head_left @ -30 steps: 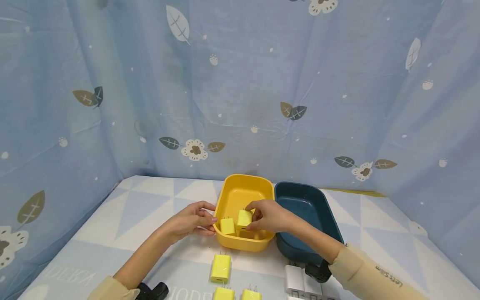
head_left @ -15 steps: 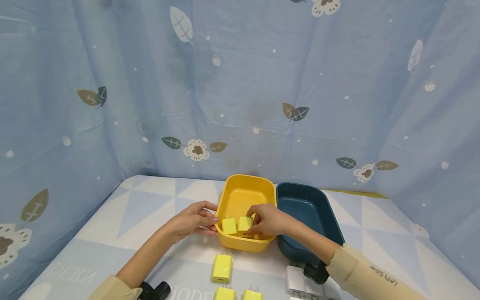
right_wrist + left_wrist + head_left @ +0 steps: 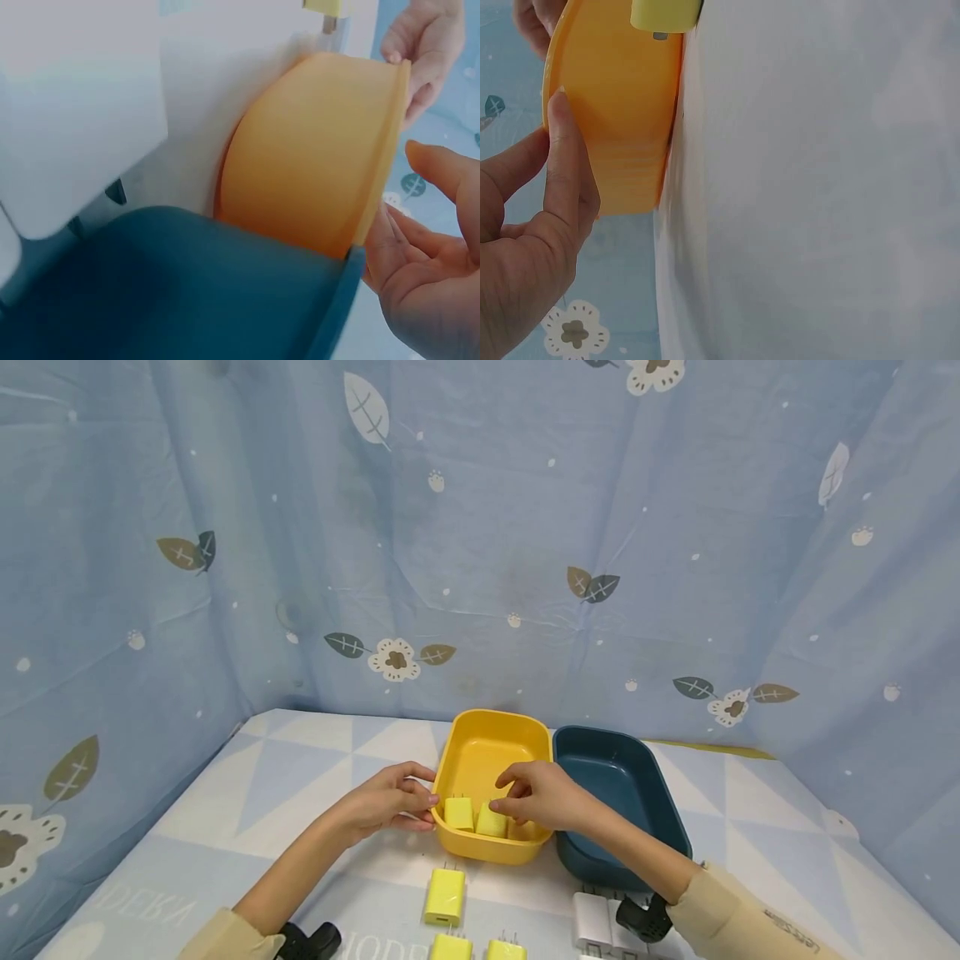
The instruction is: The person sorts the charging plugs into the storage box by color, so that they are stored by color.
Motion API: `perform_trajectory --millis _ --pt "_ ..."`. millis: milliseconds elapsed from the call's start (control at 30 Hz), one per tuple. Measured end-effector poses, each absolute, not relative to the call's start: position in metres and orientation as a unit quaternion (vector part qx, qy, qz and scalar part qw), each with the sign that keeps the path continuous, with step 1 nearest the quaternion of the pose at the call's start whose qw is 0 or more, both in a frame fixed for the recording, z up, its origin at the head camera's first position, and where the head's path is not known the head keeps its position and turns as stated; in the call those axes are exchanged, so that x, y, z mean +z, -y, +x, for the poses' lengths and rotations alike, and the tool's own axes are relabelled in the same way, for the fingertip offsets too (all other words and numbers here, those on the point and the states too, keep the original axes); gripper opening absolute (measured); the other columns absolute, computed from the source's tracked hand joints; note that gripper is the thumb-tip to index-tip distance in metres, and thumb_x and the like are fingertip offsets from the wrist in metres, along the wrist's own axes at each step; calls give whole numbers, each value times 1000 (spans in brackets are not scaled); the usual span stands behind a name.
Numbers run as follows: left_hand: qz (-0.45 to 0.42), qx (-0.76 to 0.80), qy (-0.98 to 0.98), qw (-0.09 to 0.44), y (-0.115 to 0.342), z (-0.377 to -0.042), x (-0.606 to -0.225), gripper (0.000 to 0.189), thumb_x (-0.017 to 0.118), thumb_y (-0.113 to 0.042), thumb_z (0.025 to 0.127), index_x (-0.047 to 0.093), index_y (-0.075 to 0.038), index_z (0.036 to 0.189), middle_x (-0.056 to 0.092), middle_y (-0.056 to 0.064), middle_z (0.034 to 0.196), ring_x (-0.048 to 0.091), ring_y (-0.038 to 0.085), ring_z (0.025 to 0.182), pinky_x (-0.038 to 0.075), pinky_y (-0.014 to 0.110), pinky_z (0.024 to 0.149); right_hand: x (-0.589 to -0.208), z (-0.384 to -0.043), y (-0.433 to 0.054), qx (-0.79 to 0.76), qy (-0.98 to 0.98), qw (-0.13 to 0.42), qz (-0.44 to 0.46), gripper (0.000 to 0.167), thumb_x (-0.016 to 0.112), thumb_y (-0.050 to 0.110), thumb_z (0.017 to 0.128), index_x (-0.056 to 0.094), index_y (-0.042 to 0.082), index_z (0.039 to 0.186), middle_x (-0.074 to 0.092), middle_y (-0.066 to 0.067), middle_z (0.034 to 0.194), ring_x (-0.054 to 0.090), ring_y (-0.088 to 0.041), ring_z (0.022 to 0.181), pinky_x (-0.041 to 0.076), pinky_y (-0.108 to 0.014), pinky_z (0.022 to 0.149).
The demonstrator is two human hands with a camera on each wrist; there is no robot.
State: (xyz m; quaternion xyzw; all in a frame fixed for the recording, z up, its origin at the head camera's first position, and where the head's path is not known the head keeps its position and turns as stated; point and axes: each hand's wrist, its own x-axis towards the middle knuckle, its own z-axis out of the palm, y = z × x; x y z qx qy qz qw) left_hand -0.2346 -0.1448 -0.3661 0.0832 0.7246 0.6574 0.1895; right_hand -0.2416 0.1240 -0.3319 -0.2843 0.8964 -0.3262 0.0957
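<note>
My left hand [image 3: 397, 797] grips the left rim of a yellow plastic bin [image 3: 491, 852], thumb and fingers on either side of the wall in the left wrist view. Inside, near the front, two yellow charger plugs [image 3: 458, 813] stand side by side, prongs up. Just over the right-hand charger plug [image 3: 491, 823] is my right hand [image 3: 546, 795], its thumb and fingers apart and nothing held between them. From the right wrist view, its fingers [image 3: 442, 176] hang beyond the bin's rim, and the bin wall hides part of them.
A dark blue bin [image 3: 611, 768] stands against the yellow one's right side, under my right forearm. On the table in front lie several yellow charger plugs [image 3: 445, 897] and, farther right, white charger plugs [image 3: 592, 920]. A blue patterned curtain [image 3: 480, 527] hangs behind.
My right hand lowered a yellow charger plug beside the other one in the yellow bin, then let go and rose slightly. The left hand stayed on the rim.
</note>
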Motion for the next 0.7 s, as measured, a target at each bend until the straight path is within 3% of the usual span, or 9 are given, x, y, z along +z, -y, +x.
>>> perform_trajectory --millis 267,500,700 --pt "81 657 -726 188 145 -232 -365 46 66 -6 95 44 6 132 62 15 98 69 23 78 61 34 74 -327 -229 -134 -370 -881 92 -281 43 73 26 91 63 -4 120 69 -8 84 67 -21 69 59 -31 61" --pt "84 657 -724 190 144 -232 -366 46 67 -7 95 44 6 133 61 15 97 68 23 78 61 35 75 -324 -220 -144 -374 -882 94 -272 45 73 30 92 63 -2 122 67 -1 83 65 -17 68 58 -28 61" --pt "86 659 -722 190 145 -233 -366 46 66 -7 95 43 6 133 61 16 98 68 23 79 61 35 75 -322 -213 -149 -388 -873 97 -280 43 72 30 93 63 -1 122 69 -5 86 65 -22 69 60 -35 63"
